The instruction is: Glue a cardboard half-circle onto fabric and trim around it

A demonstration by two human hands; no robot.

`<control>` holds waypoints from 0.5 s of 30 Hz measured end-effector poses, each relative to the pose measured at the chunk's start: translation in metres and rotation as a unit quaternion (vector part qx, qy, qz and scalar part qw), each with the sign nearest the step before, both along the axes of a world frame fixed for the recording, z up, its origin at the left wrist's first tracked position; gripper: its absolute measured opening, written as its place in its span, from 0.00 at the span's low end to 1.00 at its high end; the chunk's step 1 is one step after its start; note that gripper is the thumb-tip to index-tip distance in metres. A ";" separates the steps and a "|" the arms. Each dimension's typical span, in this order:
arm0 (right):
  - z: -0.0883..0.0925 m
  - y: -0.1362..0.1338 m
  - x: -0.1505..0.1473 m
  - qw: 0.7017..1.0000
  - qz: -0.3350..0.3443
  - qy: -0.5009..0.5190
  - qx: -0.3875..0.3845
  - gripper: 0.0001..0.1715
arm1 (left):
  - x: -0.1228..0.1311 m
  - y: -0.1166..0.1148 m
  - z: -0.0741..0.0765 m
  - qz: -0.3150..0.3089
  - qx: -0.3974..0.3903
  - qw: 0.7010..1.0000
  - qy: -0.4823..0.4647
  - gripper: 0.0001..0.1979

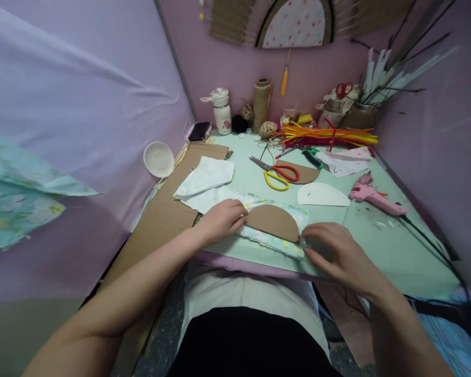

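Note:
A brown cardboard half-circle (272, 220) lies on a strip of floral fabric (275, 242) near the table's front edge, its straight side towards me. My left hand (225, 220) has its fingers closed at the left end of the half-circle. At the right end, my right hand (333, 254) is curved, thumb and forefinger apart beside the fabric's edge. Whether its fingertips touch the fabric is unclear. Behind the left hand is a folded piece of pale fabric (206, 178). A white paper half-circle (322, 195) lies beyond the right hand.
Scissors (277, 172) lie over another cardboard half-circle (304, 173). A pink glue gun (377, 196) with a cord lies at right. Cardboard sheets (160, 209) cover the left side. Along the back stand a bottle (222, 112), a twine spool (262, 104) and pipe cleaners (325, 135).

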State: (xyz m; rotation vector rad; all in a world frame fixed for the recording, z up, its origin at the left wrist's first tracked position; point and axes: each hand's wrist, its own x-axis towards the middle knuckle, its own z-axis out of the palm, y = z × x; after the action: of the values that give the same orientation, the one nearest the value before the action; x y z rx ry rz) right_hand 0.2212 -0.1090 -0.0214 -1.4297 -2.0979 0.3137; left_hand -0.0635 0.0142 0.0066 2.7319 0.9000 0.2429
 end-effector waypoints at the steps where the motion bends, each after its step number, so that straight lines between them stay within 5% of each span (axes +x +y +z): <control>1: 0.001 0.006 -0.002 0.999 -0.026 0.017 0.012 0.12 | 0.006 0.006 -0.003 0.011 0.004 1.000 -0.028 0.12; 4: -0.008 0.026 -0.013 0.995 -0.089 0.016 0.040 0.18 | 0.025 0.018 -0.018 0.002 -0.022 0.998 -0.057 0.13; 9: -0.044 0.039 -0.030 0.988 -0.089 -0.124 -0.018 0.44 | 0.031 0.008 -0.043 0.013 -0.049 0.997 0.050 0.26; 15: -0.048 0.029 -0.020 0.990 -0.091 -0.105 -0.028 0.52 | 0.016 0.005 -0.045 0.070 -0.044 0.993 0.079 0.37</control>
State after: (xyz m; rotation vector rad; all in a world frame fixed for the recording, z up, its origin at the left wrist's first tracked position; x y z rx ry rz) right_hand 0.2017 -0.0805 -0.0696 -1.7406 -2.1147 0.1552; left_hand -0.0477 0.0191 -0.0382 2.6391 1.1177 0.0125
